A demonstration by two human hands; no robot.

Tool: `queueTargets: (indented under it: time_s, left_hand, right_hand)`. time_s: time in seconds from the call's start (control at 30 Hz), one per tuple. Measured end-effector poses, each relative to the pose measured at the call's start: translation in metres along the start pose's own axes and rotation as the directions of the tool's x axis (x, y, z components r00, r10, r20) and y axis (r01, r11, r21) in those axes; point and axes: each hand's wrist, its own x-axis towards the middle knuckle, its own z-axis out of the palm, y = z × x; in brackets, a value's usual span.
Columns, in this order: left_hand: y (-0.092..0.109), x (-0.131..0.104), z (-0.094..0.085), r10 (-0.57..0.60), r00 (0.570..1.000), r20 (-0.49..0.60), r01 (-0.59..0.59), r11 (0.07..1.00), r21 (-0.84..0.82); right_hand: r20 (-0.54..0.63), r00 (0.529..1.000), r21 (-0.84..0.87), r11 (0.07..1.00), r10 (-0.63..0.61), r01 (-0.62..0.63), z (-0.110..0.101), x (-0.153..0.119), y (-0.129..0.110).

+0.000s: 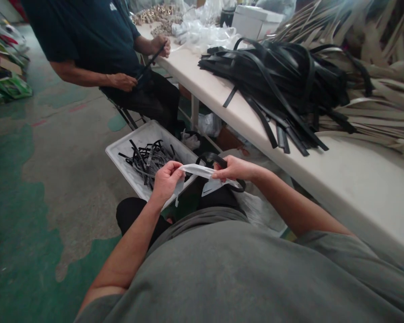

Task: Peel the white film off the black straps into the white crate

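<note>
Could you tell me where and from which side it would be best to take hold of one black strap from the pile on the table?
Probably by a loose end at the near edge of the black strap pile, coming from the table's front edge. Several flat ends stick out there, free of the tangle, so a pinch across the width could draw one out lengthwise. Deeper in, the straps cross and loop.

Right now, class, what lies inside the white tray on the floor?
The white tray holds a loose tangle of black straps. The person's left hand and the white strip it holds cover the tray's near corner, so what lies there cannot be seen.
</note>
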Motion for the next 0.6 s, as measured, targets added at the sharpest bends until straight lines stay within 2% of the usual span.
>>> queueTargets:
  time_s: [0.13, 0.23, 0.3, 0.37, 0.4, 0.43, 0.47, 0.5, 0.57, 0.6]
  left_hand:
    - [-0.007, 0.006, 0.005, -0.031, 0.998, -0.046, 0.027, 0.996, -0.080]
    - [-0.017, 0.011, 0.000, -0.091, 0.989, -0.112, 0.071, 0.982, -0.174]
    - [-0.024, 0.014, -0.003, -0.130, 0.984, -0.118, 0.102, 0.970, -0.221]
    - [-0.032, 0.014, -0.005, -0.166, 0.980, -0.113, 0.134, 0.959, -0.249]
    - [-0.036, 0.013, -0.006, -0.189, 0.976, -0.110, 0.156, 0.954, -0.255]
    - [-0.039, 0.012, -0.005, -0.215, 0.971, -0.104, 0.184, 0.950, -0.254]
    - [-0.042, 0.011, -0.005, -0.242, 0.965, -0.096, 0.213, 0.945, -0.247]
    - [-0.044, 0.010, -0.004, -0.266, 0.960, -0.085, 0.240, 0.942, -0.235]
    - [-0.047, 0.007, -0.004, -0.287, 0.956, -0.062, 0.269, 0.941, -0.204]
    - [-0.047, 0.006, -0.004, -0.277, 0.960, -0.051, 0.263, 0.947, -0.181]
  right_hand:
    - [-0.106, 0.987, -0.097, 0.987, 0.117, -0.127, -0.014, -0.039, 0.021]
    - [-0.273, 0.931, -0.222, 0.926, 0.241, -0.305, -0.028, -0.075, 0.045]
    - [-0.455, 0.839, -0.356, 0.803, 0.297, -0.478, -0.037, -0.096, 0.064]
    - [-0.627, 0.706, -0.403, 0.639, 0.330, -0.656, -0.041, -0.114, 0.080]
    - [-0.666, 0.650, -0.365, 0.601, 0.365, -0.711, -0.041, -0.122, 0.085]
    - [-0.662, 0.623, -0.294, 0.620, 0.416, -0.727, -0.040, -0.129, 0.088]
    - [-0.615, 0.637, -0.197, 0.691, 0.465, -0.695, -0.037, -0.137, 0.087]
    - [-0.539, 0.685, -0.074, 0.783, 0.489, -0.617, -0.032, -0.144, 0.084]
    - [-0.395, 0.814, 0.206, 0.905, 0.425, -0.373, -0.021, -0.155, 0.071]
    - [-0.347, 0.867, 0.327, 0.913, 0.358, -0.246, -0.015, -0.159, 0.063]
